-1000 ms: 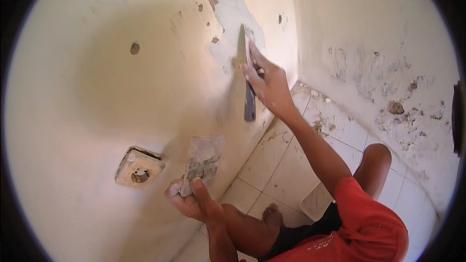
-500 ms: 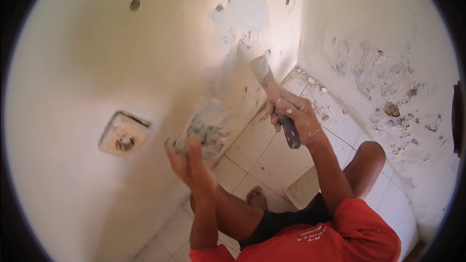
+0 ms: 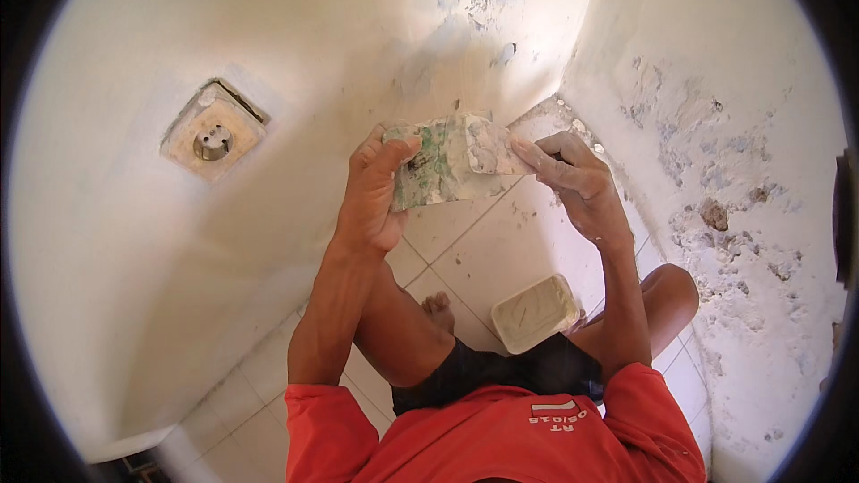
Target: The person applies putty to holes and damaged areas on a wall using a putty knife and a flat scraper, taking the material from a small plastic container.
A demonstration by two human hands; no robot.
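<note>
My left hand [image 3: 369, 188] is closed around the left end of a flat rectangular plate [image 3: 432, 174], its thumb on top. Green patches and pale filler smears cover that plate. My right hand [image 3: 582, 181] grips a putty knife [image 3: 490, 148], thumb along its filler-coated blade. The blade lies across the right part of the plate, seemingly touching it; the handle is hidden behind my fingers. Both hands are in front of me, close to the patched wall [image 3: 358, 45].
A wall socket [image 3: 215, 136] sits in the left wall. Rough broken plaster [image 3: 716, 215] marks the right wall. Between my legs, a pale tub [image 3: 503, 333] stands on the white floor tiles [image 3: 465, 277]. Small debris lies along the corner.
The putty knife has come away from beside the wall and turned sideways onto the plate. My left hand has brought the plate up and right. The view has shifted slightly.
</note>
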